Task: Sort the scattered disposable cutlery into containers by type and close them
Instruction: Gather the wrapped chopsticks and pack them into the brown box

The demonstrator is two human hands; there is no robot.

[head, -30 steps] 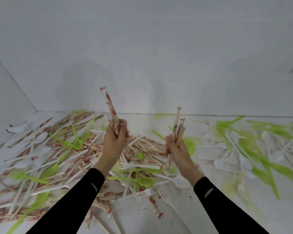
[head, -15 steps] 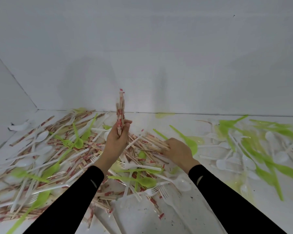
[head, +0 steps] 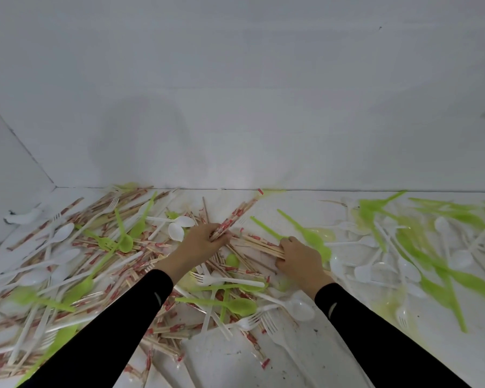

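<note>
Risk: my left hand [head: 202, 243] curls round a slanted bundle of red-printed paper-wrapped chopsticks [head: 233, 219], my right hand [head: 298, 257] grips a second chopstick bundle [head: 259, 243] low on the mixed cutlery pile [head: 247, 266] between my fingers; loose grips could shed sticks or drag green plastic spoons [head: 304, 233] along.

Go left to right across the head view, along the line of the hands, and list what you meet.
White spoon → green spoon → left hand, gripping wrapped chopsticks → right hand, gripping a chopstick bundle → blurred spoon heap.
</note>
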